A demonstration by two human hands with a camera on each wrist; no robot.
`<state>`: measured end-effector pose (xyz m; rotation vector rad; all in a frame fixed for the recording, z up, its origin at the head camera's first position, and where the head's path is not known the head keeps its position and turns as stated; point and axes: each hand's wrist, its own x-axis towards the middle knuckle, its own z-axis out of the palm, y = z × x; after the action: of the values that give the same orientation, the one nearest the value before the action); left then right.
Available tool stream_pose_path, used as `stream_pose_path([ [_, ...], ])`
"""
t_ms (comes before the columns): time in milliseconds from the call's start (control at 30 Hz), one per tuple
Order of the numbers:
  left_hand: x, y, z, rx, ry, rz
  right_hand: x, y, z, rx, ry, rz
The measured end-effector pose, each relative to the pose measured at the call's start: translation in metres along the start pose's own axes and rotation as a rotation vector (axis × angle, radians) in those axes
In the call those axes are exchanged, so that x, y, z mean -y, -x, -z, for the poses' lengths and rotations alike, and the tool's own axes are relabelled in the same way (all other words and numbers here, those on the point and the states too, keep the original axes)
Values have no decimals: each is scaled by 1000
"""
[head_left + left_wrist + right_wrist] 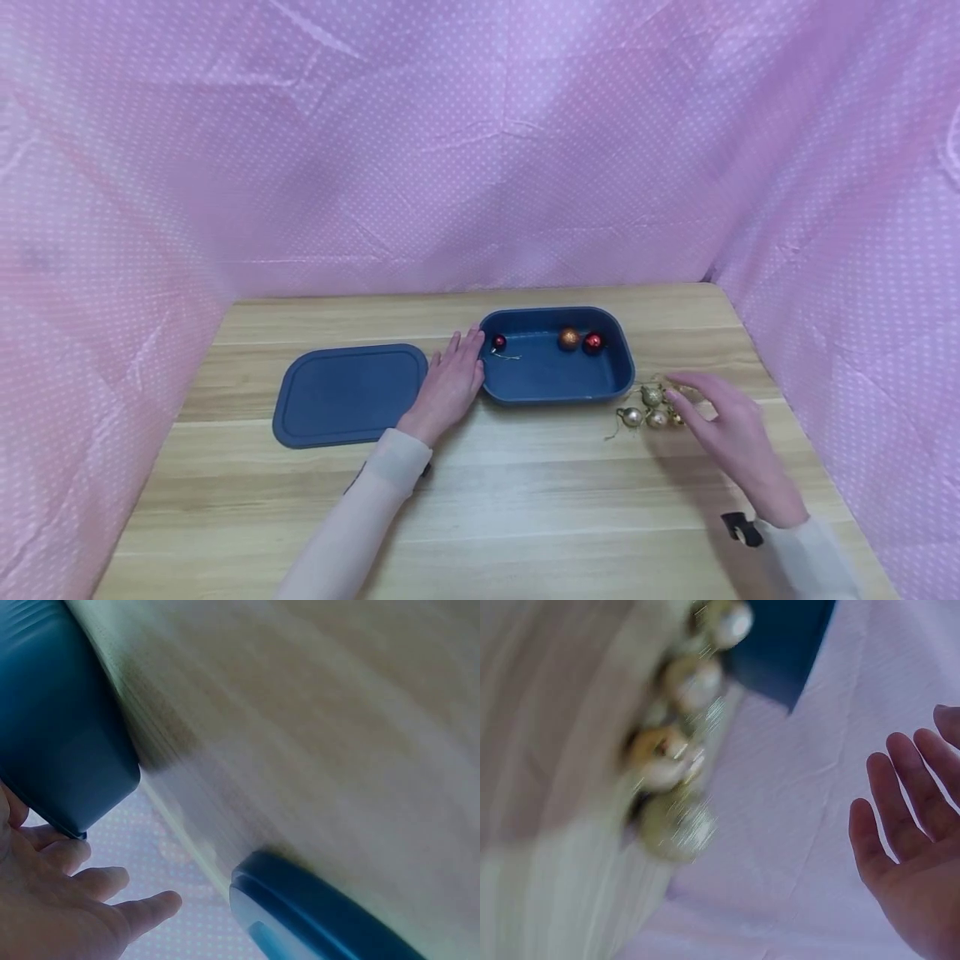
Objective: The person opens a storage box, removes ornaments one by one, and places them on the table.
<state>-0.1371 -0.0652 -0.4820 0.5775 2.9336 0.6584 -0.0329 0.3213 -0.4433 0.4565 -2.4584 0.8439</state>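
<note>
Right hand [726, 433], right of centre in the head view: fingers apart, curved loosely over the cluster, nothing seen gripped; the right wrist view also shows the fingers spread and away from the pieces. Left hand [452, 375], mid-frame: fingers extended, resting against the left wall of the blue box [557, 398], clamped on nothing. Gold baubles [652, 397] lie on the table [517, 508] in a tight group below the right fingertips, just beside the box's lower-right corner; their exact number cannot be told, as fingers cover part of the group and the right wrist view is blurred. Risks, as judged: a poorly centred pinch could send a round piece rolling toward the right table edge; thin cords [616, 431] may snag and drag a neighbour along; uneven pressure from the left hand could slide the box into the cluster. Inside the box, a small dark red bauble [499, 341] sits at the left, a copper bauble [568, 339] and a red bauble [593, 342] at upper right. The box's right wall stands between the cluster and the interior. The blue lid [348, 396] lies flat, left of centre; pink dotted cloth [480, 167] hangs behind.
</note>
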Motion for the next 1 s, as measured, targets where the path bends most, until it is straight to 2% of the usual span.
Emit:
stream_pose_path([
  [167,0,0,-1,4,6,1,18,-11,-17,-42,-65,46],
  [467,0,-1,-4,-5,8,-4,39,-29,-44,-40,-153,56],
  [600,0,-2,-4,-5,5,-5,47,-38,-57,-14,-191,88],
  [833,1,0,-2,-5,15,-1,57,-59,-86,40,-221,203],
  [1000,2,1,0,-9,24,-8,63,-73,-102,123,-156,236],
])
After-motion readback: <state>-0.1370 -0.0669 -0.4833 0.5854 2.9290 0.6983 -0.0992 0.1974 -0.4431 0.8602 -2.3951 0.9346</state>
